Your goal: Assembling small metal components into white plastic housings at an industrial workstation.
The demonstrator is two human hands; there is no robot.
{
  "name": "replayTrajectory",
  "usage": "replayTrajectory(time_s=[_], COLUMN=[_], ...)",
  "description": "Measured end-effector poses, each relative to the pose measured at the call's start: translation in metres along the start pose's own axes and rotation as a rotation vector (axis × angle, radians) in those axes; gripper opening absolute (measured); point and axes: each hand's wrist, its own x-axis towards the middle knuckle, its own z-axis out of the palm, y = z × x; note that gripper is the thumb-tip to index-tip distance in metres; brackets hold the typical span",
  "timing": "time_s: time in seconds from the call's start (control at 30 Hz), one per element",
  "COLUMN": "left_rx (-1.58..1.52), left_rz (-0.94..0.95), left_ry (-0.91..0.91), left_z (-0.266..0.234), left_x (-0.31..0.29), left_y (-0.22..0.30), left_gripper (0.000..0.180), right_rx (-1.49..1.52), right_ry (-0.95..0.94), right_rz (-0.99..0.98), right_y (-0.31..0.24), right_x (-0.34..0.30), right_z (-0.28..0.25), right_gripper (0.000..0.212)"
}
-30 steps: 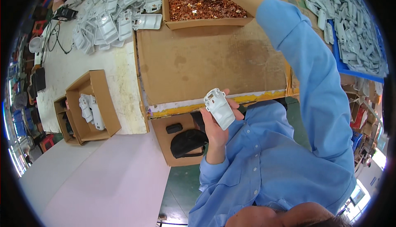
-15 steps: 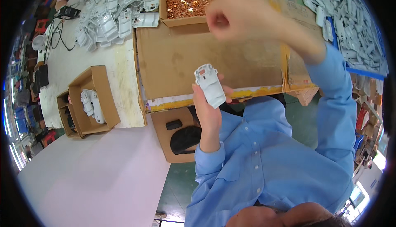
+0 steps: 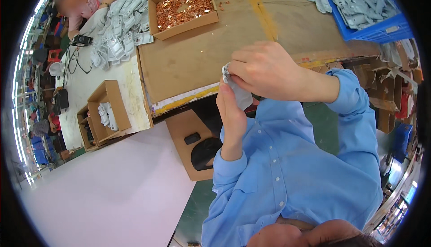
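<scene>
A white plastic housing (image 3: pixel 243 96) is in my left hand (image 3: pixel 232 112), held over the table's near edge with its upper end tilted away from me. My right hand (image 3: pixel 266 69) is closed in a pinch at that upper end, fingertips touching it or just over it. Whatever sits between those fingertips is hidden. Beyond my hands stands an open cardboard box (image 3: pixel 189 28) full of small copper-coloured metal pieces (image 3: pixel 179 5), a few of which lie loose beside it.
White housings (image 3: pixel 117 45) are heaped at the far left, near a co-worker's gloved hand (image 3: pixel 99 17). A blue crate (image 3: pixel 386 30) at the far right holds more. Small cardboard boxes (image 3: pixel 123 108) stand on the left table. Below lies a black cloth item (image 3: pixel 205 152) on cardboard.
My right hand has come back from beside the box of copper pieces to the housing's upper end. My left hand has turned the housing. The view has shifted, showing more of the co-worker.
</scene>
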Motion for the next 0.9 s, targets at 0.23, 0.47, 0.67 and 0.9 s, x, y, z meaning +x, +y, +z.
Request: replayTrajectory(time_s=[0.23, 0.47, 0.67, 0.9], left_rx=[0.001, 0.131, 0.107, 0.166], left_rz=[0.03, 0.116, 0.113, 0.153], left_ry=[-0.054, -0.023, -0.017, -0.066], left_z=[0.013, 0.025, 0.026, 0.019], left_x=[-0.018, -0.022, -0.023, -0.019], left_y=[-0.007, -0.007, -0.011, -0.019], left_gripper=[0.054, 0.049, 0.049, 0.054], right_rx=[0.088, 0.17, 0.261, 0.513], right_ry=[-0.054, -0.175, -0.145, -0.188], right_rz=[0.083, 0.188, 0.214, 0.376], right_y=[-0.006, -0.004, 0.001, 0.007], right_x=[-0.023, -0.026, -0.03, -0.029], right_z=[-0.013, -0.025, -0.022, -0.032], right_gripper=[0.012, 0.007, 0.007, 0.012])
